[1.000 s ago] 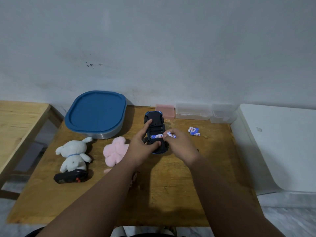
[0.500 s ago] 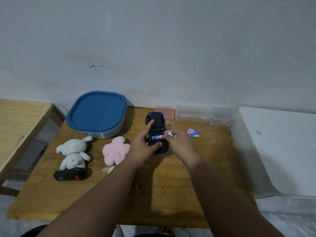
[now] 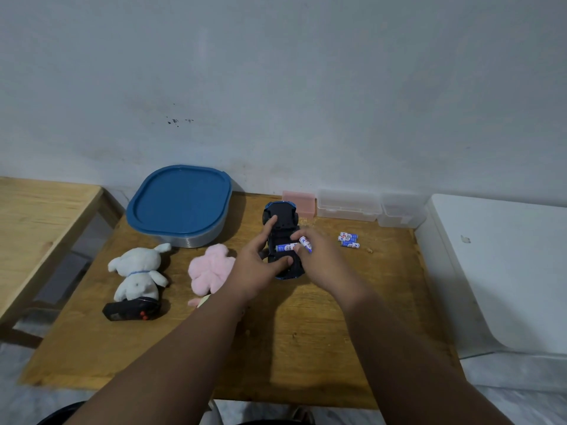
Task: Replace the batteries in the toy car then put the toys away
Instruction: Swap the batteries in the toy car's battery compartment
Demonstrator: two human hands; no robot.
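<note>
The wooden surface (image 3: 306, 348) carries everything, and the toy car (image 3: 283, 240) lies upside down on it, near the far edge; I use this car as the landmark. The blue-lidded container (image 3: 181, 204) stands to the left of the car, close to the wall. Behind the car, touching the wall, are a pink box (image 3: 302, 201) and two clear plastic boxes (image 3: 348, 205). To the left of the car lies the pink plush toy (image 3: 210, 269), and further left the white plush toy (image 3: 139, 276), with the black remote control (image 3: 130, 309) just in front of it.

Both forearms reach forward from the bottom of the view and meet at the car. The left hand (image 3: 256, 268) holds the car steady: its index finger is stretched along the car's left side toward the front wheel, and the thumb presses on the rear part of the underside. The right hand (image 3: 322, 259) comes from the right and pinches one battery (image 3: 306, 243) between thumb and fingertips, tilted, just at the edge of the open compartment. Another battery (image 3: 287, 247) already lies across inside the compartment. To the right of the car, apart from it, the loose batteries (image 3: 348, 239) lie together on the surface.

Compared with half a second before, the hands keep almost the same grip; the pinched battery stays at the compartment edge and is not seated.
</note>
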